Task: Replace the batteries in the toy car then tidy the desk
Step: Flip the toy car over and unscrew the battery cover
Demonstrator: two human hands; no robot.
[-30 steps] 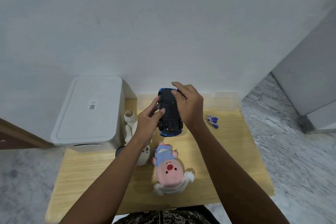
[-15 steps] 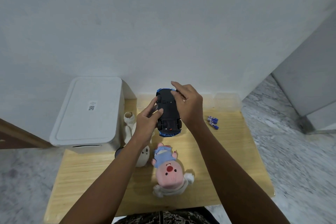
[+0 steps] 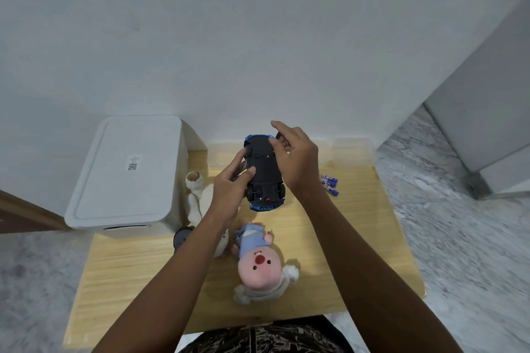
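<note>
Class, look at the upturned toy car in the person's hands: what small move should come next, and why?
Probably open the battery cover: the toy car is held belly-up by the left hand, the right hand fingers its underside, and the batteries lie on the desk.

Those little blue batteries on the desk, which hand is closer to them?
Right. The right hand holds the upside-down toy car just left of the batteries; the left hand grips the car's far side, farther away.

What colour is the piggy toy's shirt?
Light blue. The pink plush toy lying on the desk wears it, seen clearly in the head view.
</note>
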